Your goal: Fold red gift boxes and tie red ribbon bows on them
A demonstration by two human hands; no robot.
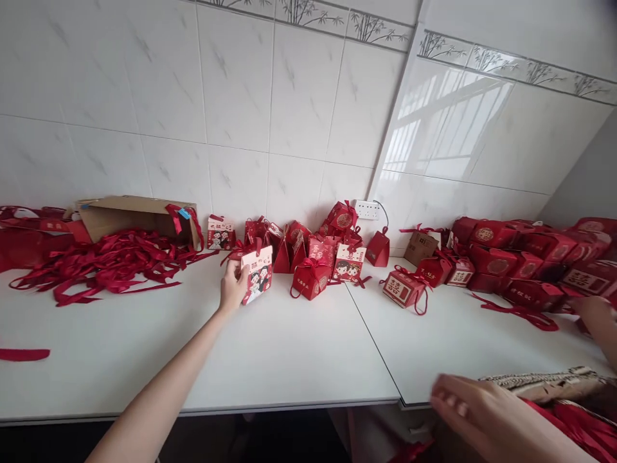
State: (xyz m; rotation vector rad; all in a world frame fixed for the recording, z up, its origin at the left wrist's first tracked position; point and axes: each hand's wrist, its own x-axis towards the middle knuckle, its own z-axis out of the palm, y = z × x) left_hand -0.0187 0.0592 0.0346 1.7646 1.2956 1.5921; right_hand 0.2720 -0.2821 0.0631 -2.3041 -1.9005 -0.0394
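My left hand (pixel 234 284) grips a red and cream candy gift box (pixel 259 275) by its left side, at the table's middle. The box stands upright, printed with a cartoon couple, with a red ribbon at its top. Low on the right, my right hand (pixel 470 408) is slightly blurred, its fingers curled in and nothing visible in them. It hovers at the table's front edge, beside an open cardboard box (pixel 540 379) holding red material. Just right of the held box, a red gift box (pixel 311 283) with a bow stands on the table.
A heap of red ribbons (pixel 130 257) spills from a cardboard box (pixel 135 206) at left. Stacked red boxes (pixel 520 257) fill the right. Another person's hand (pixel 595 318) is by them. A power strip (pixel 367 209) sits against the tiled wall. A seam crosses the white table (pixel 299 360).
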